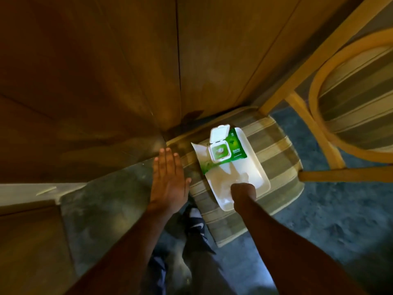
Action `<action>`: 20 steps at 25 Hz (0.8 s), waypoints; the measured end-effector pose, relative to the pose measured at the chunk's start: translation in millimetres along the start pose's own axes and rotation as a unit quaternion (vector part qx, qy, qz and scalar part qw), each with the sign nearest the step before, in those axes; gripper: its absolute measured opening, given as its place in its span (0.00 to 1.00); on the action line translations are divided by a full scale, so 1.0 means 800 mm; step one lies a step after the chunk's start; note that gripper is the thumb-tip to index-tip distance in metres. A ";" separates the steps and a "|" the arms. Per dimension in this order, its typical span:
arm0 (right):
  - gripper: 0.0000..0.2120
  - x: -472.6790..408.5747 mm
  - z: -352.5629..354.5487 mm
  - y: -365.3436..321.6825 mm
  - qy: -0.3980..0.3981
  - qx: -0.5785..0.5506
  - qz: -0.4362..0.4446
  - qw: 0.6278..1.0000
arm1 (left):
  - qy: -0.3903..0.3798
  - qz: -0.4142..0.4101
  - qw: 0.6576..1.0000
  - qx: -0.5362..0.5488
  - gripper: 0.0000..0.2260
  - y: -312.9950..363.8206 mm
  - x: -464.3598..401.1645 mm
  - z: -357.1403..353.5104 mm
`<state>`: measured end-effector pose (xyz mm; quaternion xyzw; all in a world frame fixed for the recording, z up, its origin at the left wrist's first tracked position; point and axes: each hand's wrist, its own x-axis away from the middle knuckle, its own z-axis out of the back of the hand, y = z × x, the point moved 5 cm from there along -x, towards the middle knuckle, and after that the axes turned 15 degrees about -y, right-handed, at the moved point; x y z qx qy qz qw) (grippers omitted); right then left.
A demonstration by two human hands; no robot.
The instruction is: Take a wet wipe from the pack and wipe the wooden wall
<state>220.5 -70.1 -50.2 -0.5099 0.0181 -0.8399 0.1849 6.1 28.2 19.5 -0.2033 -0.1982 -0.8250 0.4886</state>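
A green wet wipe pack (228,153) lies on a white tray (258,175) on a chair seat, its white lid (219,133) flipped open and a wipe showing in the opening. A pale crumpled wet wipe (230,177) lies on the tray just below the pack. My right hand (243,191) points down onto it, fingers bunched on the wipe and mostly hidden under the knuckles. My left hand (168,177) is flat with fingers spread, left of the seat and holding nothing. The wooden wall (106,71) rises beyond the chair.
The striped chair cushion (276,150) carries the tray. A second wooden chair (340,86) stands at the right. Blue carpet (329,220) covers the floor. My leg and a dark shoe (195,222) are below the seat. A white ledge (32,192) runs at the left.
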 end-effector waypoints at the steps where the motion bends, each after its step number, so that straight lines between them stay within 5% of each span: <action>1: 0.13 -0.010 -0.004 0.002 -0.009 0.021 -0.019 1.000 | -0.004 -0.002 1.000 -0.002 0.38 0.003 -0.007 -0.001; 3: 0.14 -0.014 -0.011 0.001 0.027 0.097 -0.002 0.995 | -0.006 0.000 1.000 0.003 0.38 0.007 -0.013 -0.008; 6: 0.12 -0.020 -0.005 0.008 0.112 0.018 -0.004 0.994 | -0.016 -0.006 1.000 0.020 0.37 0.009 -0.016 -0.023; 8: 0.12 -0.019 -0.005 0.006 0.132 0.063 0.000 0.989 | -0.029 0.000 0.999 0.022 0.36 0.005 -0.013 -0.030; 12: 0.10 -0.025 -0.013 -0.007 0.114 0.232 0.072 0.963 | -0.058 0.014 0.998 0.013 0.36 -0.007 -0.011 -0.042; 17: 0.17 -0.013 -0.019 -0.020 0.064 0.185 0.097 0.976 | -0.073 0.026 0.997 0.020 0.35 -0.019 -0.003 -0.028; 20: 0.15 0.016 -0.009 -0.031 0.123 0.196 0.132 0.964 | -0.065 0.032 0.997 0.018 0.35 -0.034 0.014 -0.015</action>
